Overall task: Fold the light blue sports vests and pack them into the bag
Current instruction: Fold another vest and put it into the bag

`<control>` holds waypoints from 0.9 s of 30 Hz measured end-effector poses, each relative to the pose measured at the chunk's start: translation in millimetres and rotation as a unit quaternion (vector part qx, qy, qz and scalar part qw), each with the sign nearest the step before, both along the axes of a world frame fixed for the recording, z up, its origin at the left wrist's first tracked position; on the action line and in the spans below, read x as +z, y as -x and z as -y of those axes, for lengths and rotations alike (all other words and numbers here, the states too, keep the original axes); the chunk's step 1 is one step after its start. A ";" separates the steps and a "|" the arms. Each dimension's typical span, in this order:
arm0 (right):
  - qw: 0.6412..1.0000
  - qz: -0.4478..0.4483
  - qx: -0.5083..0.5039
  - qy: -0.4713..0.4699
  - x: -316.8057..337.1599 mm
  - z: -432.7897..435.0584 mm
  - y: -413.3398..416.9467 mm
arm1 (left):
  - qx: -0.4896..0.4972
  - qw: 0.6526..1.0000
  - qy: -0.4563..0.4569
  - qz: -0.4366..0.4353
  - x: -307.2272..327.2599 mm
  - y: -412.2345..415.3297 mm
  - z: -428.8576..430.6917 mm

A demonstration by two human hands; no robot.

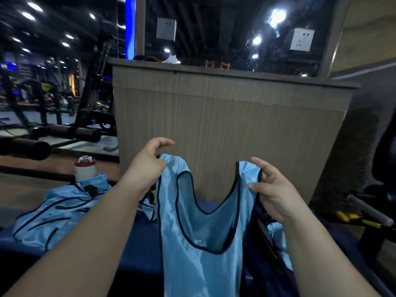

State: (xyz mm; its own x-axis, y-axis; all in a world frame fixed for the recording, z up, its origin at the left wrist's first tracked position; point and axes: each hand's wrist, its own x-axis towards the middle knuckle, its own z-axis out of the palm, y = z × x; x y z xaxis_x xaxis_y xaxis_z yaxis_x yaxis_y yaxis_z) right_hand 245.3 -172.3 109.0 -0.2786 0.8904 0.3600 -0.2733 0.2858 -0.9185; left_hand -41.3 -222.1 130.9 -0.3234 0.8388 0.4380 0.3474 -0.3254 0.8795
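Observation:
A light blue sports vest [199, 228] with dark piping hangs upright in front of me, held up by its two shoulder straps. My left hand [147, 166] pinches the left strap between thumb and fingers. My right hand [272, 189] pinches the right strap, with its other fingers spread. More light blue vests [57, 213] lie crumpled in a heap on the blue surface [141, 243] at the left. A dark navy bag [265, 249] stands open at the lower right, behind the held vest, with light blue fabric [278, 239] showing inside it.
A white bottle with a red cap [85, 169] stands behind the heap. A grey-brown panelled counter [225, 125] rises straight ahead. Black gym machines [64, 103] fill the left background. A metal bar with yellow bands [364, 217] lies at the right.

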 end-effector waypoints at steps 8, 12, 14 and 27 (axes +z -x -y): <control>0.953 0.221 -0.196 -0.065 14.2 1.4 8.8 | -0.075 0.996 0.041 -0.022 -3.1 -5.5 -2.6; 0.922 0.289 -0.243 -0.090 18.9 -3.0 13.7 | -0.075 0.995 0.052 -0.042 -5.4 -7.0 -10.2; 0.918 0.303 -0.238 -0.095 19.8 -2.6 17.0 | -0.061 0.994 0.058 -0.075 -5.1 -11.2 -12.4; 0.985 0.165 -0.044 -0.021 14.4 -1.0 33.2 | -0.002 0.975 0.061 -0.216 -9.6 -23.9 -26.3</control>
